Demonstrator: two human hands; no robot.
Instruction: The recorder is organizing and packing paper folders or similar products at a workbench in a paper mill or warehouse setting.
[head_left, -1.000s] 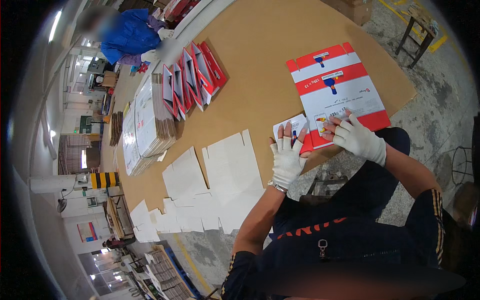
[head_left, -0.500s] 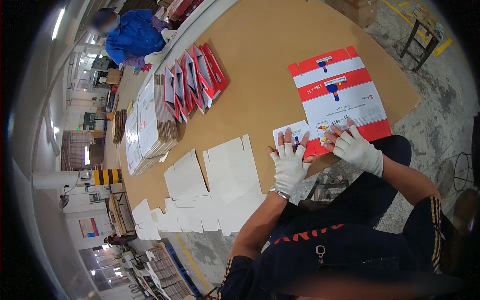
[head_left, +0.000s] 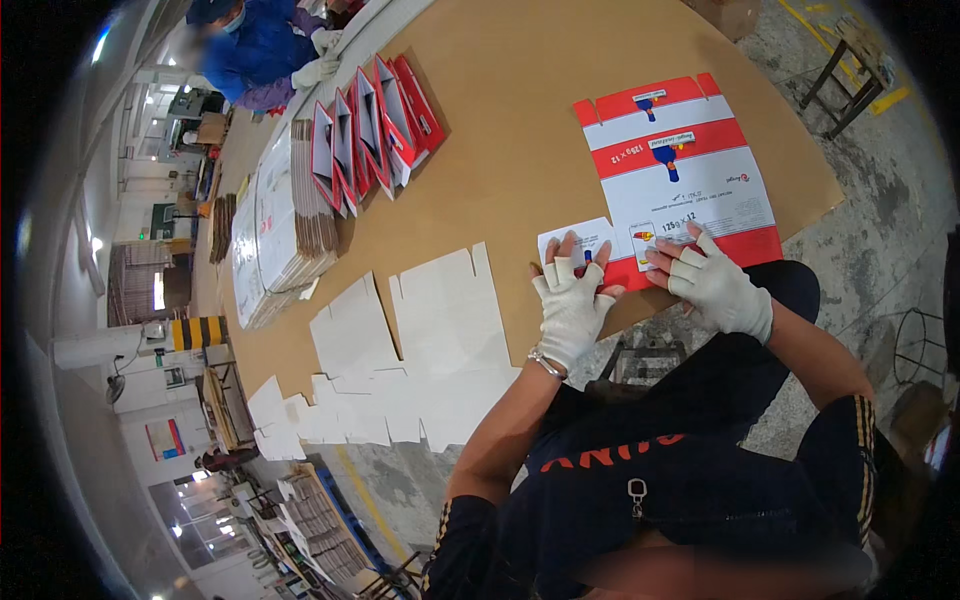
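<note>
- The bench (head_left: 520,150) was broad and topped in plain brown, its near edge running close to the person's lap and its right corner jutting out over the grey floor (head_left: 840,225).
- A red-and-white carton blank (head_left: 685,200) lay flat, printed side up, on the right part of the bench, by the near edge, with a small white flap at its left end.
- The left hand (head_left: 572,318), in a white fingerless glove, had its fingers spread over the flap end of the blank, resting on it and gripping nothing.
- The right hand (head_left: 715,290), gloved alike, lay with fingers extended on the blank's near red and white panels; it too had nothing in its grasp.
- Left of the hands, plain white cardboard sheets (head_left: 450,320) with slotted edges covered the bench up to its near edge.
- Farther off stood a row of partly folded red cartons (head_left: 375,130), leaning close together.
- Beside them sat a thick stack of flat cardboard (head_left: 285,225).
- A co-worker in blue (head_left: 260,60), wearing white gloves, was at the far left side of the bench.
- In the room beyond were a pillar band striped yellow and black (head_left: 198,332), a wall poster (head_left: 165,438) and piled cardboard (head_left: 325,520).
- To the right, a stool (head_left: 850,70) stood near yellow floor marking (head_left: 888,101).
</note>
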